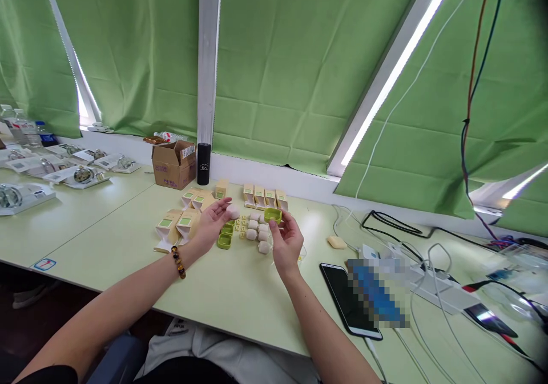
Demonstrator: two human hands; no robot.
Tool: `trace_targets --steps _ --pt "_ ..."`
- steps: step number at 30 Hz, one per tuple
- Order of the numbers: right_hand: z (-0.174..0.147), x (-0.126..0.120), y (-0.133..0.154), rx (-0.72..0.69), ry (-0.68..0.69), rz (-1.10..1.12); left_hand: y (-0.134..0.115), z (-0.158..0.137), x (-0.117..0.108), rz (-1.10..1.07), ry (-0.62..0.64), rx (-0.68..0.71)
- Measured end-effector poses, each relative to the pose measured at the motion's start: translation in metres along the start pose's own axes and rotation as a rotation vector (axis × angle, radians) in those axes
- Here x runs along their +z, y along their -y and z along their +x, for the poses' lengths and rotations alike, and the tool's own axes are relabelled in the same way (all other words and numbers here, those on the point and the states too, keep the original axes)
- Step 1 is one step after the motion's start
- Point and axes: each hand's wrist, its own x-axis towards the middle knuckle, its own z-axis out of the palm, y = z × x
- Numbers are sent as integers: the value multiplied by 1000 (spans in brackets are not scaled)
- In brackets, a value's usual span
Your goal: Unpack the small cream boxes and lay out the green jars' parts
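My left hand (214, 219) is closed on a small round white piece (233, 211), held between thumb and fingers. A beaded bracelet (178, 262) circles that wrist. In my right hand (287, 240) is a small green box (273, 215), its open top tilted toward me. Below and between the hands, several white rounded pieces (252, 234) lie grouped on the table. More green boxes (224, 241) stand in a line near my left hand. Small yellow squares (243, 227) lie between those boxes and the white pieces.
Opened beige cartons (166, 227) stand at left and behind the hands. Farther back are a cardboard box (173, 166) and a black tumbler (204, 164). A phone (349, 298), cables and a power strip (440, 287) lie at right. Bagged items (81, 176) sit far left.
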Motion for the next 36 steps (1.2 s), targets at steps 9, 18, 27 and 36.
trace_targets --steps 9,18,27,36 --pt "10 -5 0 -28 -90 -21 -1 -9 15 1192 423 664" --pt "3 -2 2 -27 -57 -28 20 -5 37 1540 633 746" --pt "-1 0 -4 -56 -4 -74 35 -12 41 1512 614 734" --pt "-2 0 -4 -63 5 -48 10 -7 35 1433 506 686"
